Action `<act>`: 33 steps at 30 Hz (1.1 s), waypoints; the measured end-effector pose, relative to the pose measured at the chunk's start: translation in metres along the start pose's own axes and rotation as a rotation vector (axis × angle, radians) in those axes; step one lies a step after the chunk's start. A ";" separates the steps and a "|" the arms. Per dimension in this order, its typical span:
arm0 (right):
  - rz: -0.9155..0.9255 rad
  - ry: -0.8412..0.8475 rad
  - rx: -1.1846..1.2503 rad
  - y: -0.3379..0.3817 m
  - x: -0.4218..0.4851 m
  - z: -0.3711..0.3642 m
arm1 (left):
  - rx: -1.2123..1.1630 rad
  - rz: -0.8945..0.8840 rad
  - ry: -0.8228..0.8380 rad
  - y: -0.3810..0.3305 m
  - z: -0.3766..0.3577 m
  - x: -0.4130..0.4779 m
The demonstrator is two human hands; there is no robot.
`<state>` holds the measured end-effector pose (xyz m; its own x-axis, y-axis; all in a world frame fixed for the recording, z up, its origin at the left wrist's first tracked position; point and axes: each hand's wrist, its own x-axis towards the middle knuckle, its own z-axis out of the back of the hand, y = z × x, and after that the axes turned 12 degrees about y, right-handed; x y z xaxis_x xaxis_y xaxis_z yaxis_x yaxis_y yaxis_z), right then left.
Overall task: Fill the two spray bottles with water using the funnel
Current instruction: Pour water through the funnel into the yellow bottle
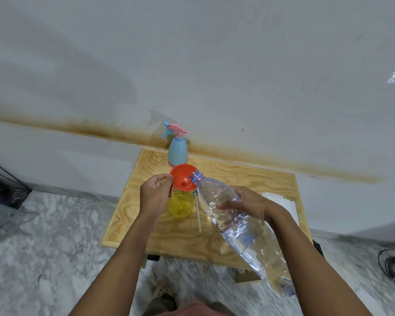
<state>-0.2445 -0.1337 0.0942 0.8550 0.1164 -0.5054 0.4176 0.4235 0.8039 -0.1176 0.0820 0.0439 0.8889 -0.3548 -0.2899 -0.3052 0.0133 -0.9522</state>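
Your left hand (155, 195) pinches the rim of the funnel (183, 179), seated in the yellow bottle (180, 205) on the table (249, 179). Your right hand (244, 205) grips the tilted water bottle (237, 229), mouth at the funnel, any writing on it unreadable. The blue bottle (178, 151) stands behind.

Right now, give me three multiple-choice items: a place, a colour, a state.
1. Where is the blue spray bottle? A far edge of the table, by the wall B floor C shelf
2. What colour is the funnel? A green B orange C white
3. How is the water bottle held? A upright B flat C tilted, mouth at the funnel
A: it stands behind the funnel. B: orange bowl over the yellow bottle. C: the right hand tips it; the left hand pinches the funnel.
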 end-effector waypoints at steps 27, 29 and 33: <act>0.380 -0.477 0.147 -0.009 -0.004 -0.006 | -0.019 0.017 0.042 -0.002 0.003 0.003; 0.405 -0.602 0.171 -0.013 -0.002 -0.005 | -0.025 0.021 0.042 -0.002 0.003 0.003; 0.406 -0.834 0.201 -0.021 0.007 -0.004 | -0.007 0.019 0.037 -0.003 0.004 0.003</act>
<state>-0.2485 -0.1382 0.0731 0.8581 -0.4913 0.1490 0.0189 0.3202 0.9471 -0.1129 0.0845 0.0460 0.8694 -0.3892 -0.3044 -0.3249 0.0138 -0.9456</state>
